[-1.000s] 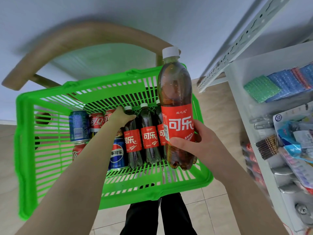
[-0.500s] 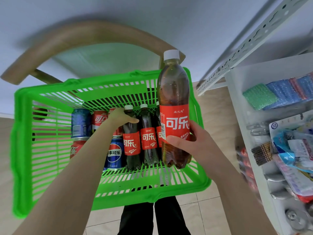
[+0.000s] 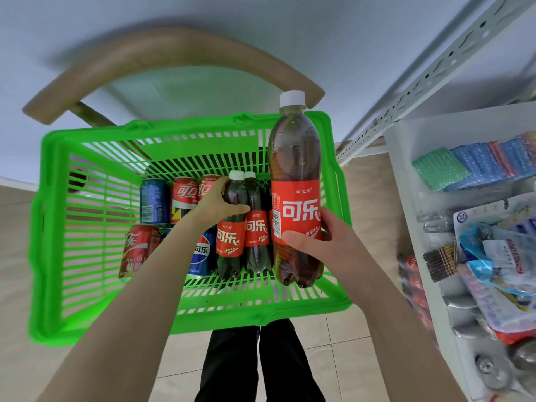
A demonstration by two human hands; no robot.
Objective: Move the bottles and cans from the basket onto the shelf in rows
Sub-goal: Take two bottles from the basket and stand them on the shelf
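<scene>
A green plastic basket [image 3: 52, 227] sits on a chair in front of me. My right hand [image 3: 327, 245] grips a large cola bottle [image 3: 294, 175] with a red label and white cap, held upright above the basket's right side. Inside the basket my left hand [image 3: 216, 203] curls round the upper part of a small cola bottle [image 3: 232, 242], which is slightly raised. Another small cola bottle [image 3: 256, 236] lies beside it. A blue can [image 3: 153, 203], red cola cans [image 3: 182, 197] [image 3: 137, 246] and a Pepsi can [image 3: 201, 253] lie further left.
A white metal shelf unit [image 3: 406, 175] stands to the right, holding sponges [image 3: 475, 163], packaged goods and some cans lower down. A wooden chair back [image 3: 162, 50] curves behind the basket. My legs show below, over a tiled floor.
My left hand has closed round the small cola bottle and lifted its neck a little. The large bottle in my right hand has stayed nearly in place.
</scene>
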